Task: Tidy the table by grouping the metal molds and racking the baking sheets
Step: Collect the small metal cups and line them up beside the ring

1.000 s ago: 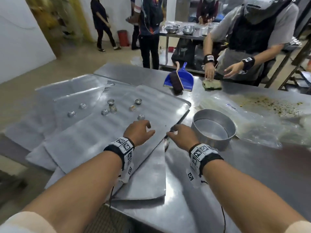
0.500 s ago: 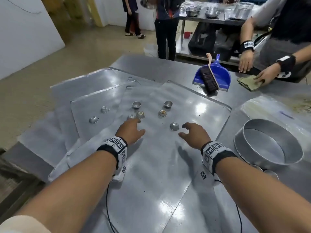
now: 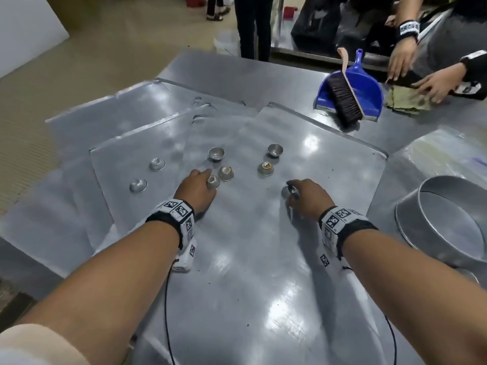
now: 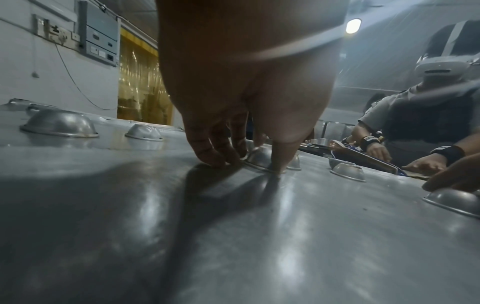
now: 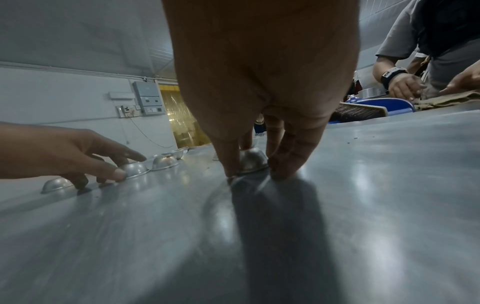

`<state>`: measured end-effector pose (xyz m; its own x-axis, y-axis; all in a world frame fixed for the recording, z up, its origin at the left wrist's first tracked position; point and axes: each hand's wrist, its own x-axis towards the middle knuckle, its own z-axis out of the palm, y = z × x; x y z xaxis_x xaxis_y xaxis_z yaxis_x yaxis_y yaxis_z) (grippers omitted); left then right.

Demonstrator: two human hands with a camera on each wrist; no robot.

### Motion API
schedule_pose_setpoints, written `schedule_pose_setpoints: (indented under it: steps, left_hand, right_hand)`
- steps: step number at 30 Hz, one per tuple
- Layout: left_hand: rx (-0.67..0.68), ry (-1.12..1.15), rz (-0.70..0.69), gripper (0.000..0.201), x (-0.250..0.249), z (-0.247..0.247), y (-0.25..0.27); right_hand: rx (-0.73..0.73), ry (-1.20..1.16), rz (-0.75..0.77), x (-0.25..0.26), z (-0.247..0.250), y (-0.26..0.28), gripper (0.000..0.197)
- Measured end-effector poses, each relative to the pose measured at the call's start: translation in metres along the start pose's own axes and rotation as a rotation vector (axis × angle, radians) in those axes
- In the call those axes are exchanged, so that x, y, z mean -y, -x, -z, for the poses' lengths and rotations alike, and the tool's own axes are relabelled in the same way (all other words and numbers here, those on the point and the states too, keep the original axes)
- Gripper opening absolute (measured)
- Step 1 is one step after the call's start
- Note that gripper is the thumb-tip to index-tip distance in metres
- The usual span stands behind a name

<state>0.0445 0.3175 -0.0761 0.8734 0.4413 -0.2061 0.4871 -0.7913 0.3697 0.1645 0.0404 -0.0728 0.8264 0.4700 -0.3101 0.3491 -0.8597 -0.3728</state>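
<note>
top sheet: the big flat baking sheet point(image 3: 250, 259) lies nearest, on top of other sheets point(image 3: 110, 133), so the little cups sit on it and must go first, i think.
right hand: the right hand point(image 3: 307, 197) has its fingertips point(image 5: 281, 171) curled down around one upside-down mold point(image 5: 250, 161), pinching its sides to lift it.
left hand: the left hand point(image 3: 196, 189) does the same to another mold point(image 4: 258, 157), thumb on one side and fingers on the other.
other molds: more small molds point(image 3: 226, 173) lie scattered just past the hands, some face up, some face down, not yet in one group.
far side: a round pan point(image 3: 445, 219) sits at the right; a blue dustpan point(image 3: 350, 90) with a brush lies farther back.
</note>
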Motion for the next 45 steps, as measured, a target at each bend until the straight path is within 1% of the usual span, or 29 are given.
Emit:
schedule_pose_setpoints:
  steps: [2, 3, 4, 7, 9, 10, 12, 13, 15, 16, 17, 19, 22, 25, 29, 32, 36, 38, 39, 40, 41, 43, 45]
  left_hand:
    - [0.009, -0.003, -0.012, 0.031, 0.000, -0.001, 0.001]
    - [0.012, 0.001, -0.012, 0.026, 0.000, -0.002, 0.002]
    - [0.015, 0.009, -0.014, 0.026, 0.000, -0.002, 0.003]
    - [0.020, 0.027, -0.055, 0.034, -0.004, -0.005, 0.008]
    - [0.030, 0.043, -0.090, 0.033, -0.010, -0.007, 0.015]
    - [0.037, 0.055, -0.098, 0.031, -0.012, -0.008, 0.018]
    - [0.039, 0.104, -0.112, 0.030, -0.017, -0.011, 0.026]
    - [0.036, 0.134, -0.124, 0.033, -0.019, -0.012, 0.030]
    - [0.039, 0.155, -0.162, 0.051, -0.022, -0.017, 0.036]
    - [0.053, 0.136, -0.176, 0.056, -0.023, -0.019, 0.038]
    - [0.062, 0.112, -0.188, 0.056, -0.024, -0.021, 0.039]
    - [0.077, 0.094, -0.193, 0.051, -0.025, -0.024, 0.042]
    - [0.028, 0.146, -0.197, 0.042, -0.026, -0.025, 0.049]
    - [-0.006, 0.185, -0.168, 0.039, -0.024, -0.028, 0.056]
    - [0.025, 0.153, -0.143, 0.041, -0.020, -0.032, 0.062]
    - [0.058, 0.146, -0.131, 0.047, -0.018, -0.032, 0.064]
    - [0.099, 0.155, -0.105, 0.065, -0.019, -0.028, 0.064]
    - [0.109, 0.151, -0.104, 0.078, -0.019, -0.028, 0.063]
    - [0.110, 0.154, -0.105, 0.082, -0.019, -0.028, 0.062]
    - [0.110, 0.152, -0.110, 0.081, -0.019, -0.029, 0.062]
    - [0.110, 0.143, -0.115, 0.076, -0.019, -0.029, 0.062]
    - [0.114, 0.117, -0.130, 0.061, -0.020, -0.030, 0.061]
    - [0.122, 0.100, -0.147, 0.054, -0.023, -0.028, 0.063]
  right_hand:
    - [-0.026, -0.016, -0.022, 0.000, -0.004, 0.000, 0.040]
    - [-0.036, -0.021, -0.029, 0.001, -0.006, 0.000, 0.039]
    - [-0.045, -0.026, -0.035, 0.002, -0.007, 0.002, 0.037]
    - [-0.077, -0.063, -0.046, 0.005, -0.011, 0.010, 0.031]
    - [-0.085, -0.099, -0.046, 0.008, -0.014, 0.015, 0.030]
    - [-0.085, -0.115, -0.039, 0.010, -0.016, 0.017, 0.032]
    - [-0.073, -0.135, -0.018, 0.012, -0.021, 0.021, 0.044]
    - [-0.061, -0.142, -0.006, 0.014, -0.023, 0.023, 0.051]
    - [-0.052, -0.166, 0.014, 0.016, -0.028, 0.027, 0.055]
    - [-0.056, -0.184, 0.024, 0.016, -0.029, 0.029, 0.052]
    - [-0.069, -0.199, 0.035, 0.017, -0.031, 0.031, 0.048]
    - [-0.109, -0.227, 0.050, 0.018, -0.033, 0.036, 0.040]
    - [-0.173, -0.287, 0.058, 0.020, -0.036, 0.043, 0.026]
    - [-0.190, -0.300, 0.069, 0.022, -0.040, 0.048, 0.015]
    - [-0.170, -0.303, 0.071, 0.018, -0.043, 0.049, 0.021]
    - [-0.138, -0.293, 0.082, 0.014, -0.044, 0.049, 0.029]
    - [-0.095, -0.301, 0.076, 0.014, -0.043, 0.050, 0.059]
    - [-0.083, -0.281, 0.070, 0.015, -0.042, 0.051, 0.067]
    - [-0.074, -0.266, 0.067, 0.015, -0.041, 0.050, 0.069]
    - [-0.061, -0.237, 0.064, 0.015, -0.040, 0.051, 0.070]
    - [-0.047, -0.197, 0.062, 0.016, -0.040, 0.051, 0.069]
    - [-0.025, -0.133, 0.062, 0.017, -0.039, 0.053, 0.061]
    - [-0.011, -0.118, 0.059, 0.016, -0.037, 0.057, 0.056]
